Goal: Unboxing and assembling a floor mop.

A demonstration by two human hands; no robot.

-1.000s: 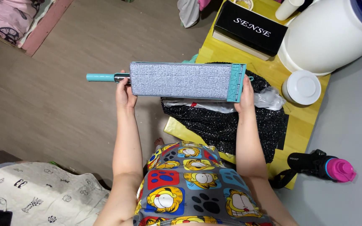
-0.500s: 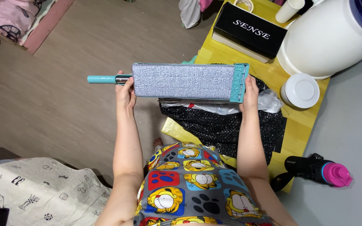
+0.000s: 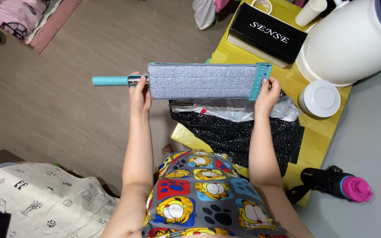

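Observation:
I hold a flat mop head [image 3: 201,81] out in front of me, its grey cloth pad facing up, with teal plastic at the right end. A short teal and metal handle [image 3: 111,80] sticks out to the left. My left hand [image 3: 140,94] grips the pad's left end by the handle joint. My right hand [image 3: 267,92] grips the teal right end. The mop head hovers over the edge of a low yellow table [image 3: 320,128], above a black glittery cloth [image 3: 237,134] and a clear plastic bag [image 3: 234,109].
On the table stand a big white container [image 3: 353,39], a white lid [image 3: 319,98], a black box [image 3: 267,31] and a white cup [image 3: 309,11]. A black bottle with a pink cap [image 3: 338,184] lies on the grey floor. A printed sheet [image 3: 36,205] lies at lower left.
Both hands have carried the mop head a little up and to the right, away from my body; the grip is unchanged.

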